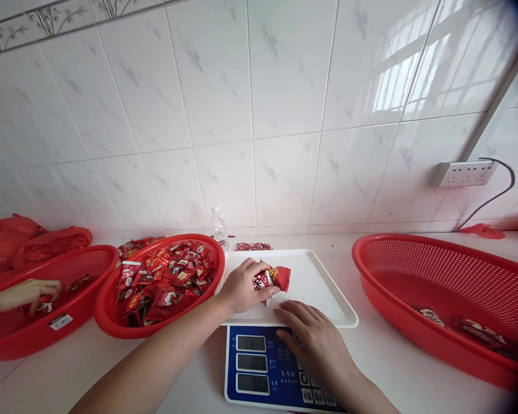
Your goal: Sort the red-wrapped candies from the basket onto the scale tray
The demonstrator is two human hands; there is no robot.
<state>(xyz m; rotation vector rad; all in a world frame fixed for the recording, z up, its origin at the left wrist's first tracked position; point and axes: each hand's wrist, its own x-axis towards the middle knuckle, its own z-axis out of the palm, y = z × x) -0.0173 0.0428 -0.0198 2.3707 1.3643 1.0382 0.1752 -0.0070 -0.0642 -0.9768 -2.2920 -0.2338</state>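
Observation:
My left hand (244, 286) is closed around a few small red snack packets (274, 279), held over the white tray (332, 287) of a digital scale. My right hand (313, 330) holds nothing; its fingers are spread at the tray's front edge and partly cover the keypad. Below the tray is the blue scale panel (280, 351), with three small displays. Just left of the tray sits a red basket (106, 313) heaped with red packets (168, 282).
Another person's hand (41, 293) reaches into a red basket (107, 256) at far left, beside red plastic bags (38, 241). A red basket (371, 287) with a few packets stands at right. A clear bottle (218, 229) and a power strip (465, 173) are near the wall.

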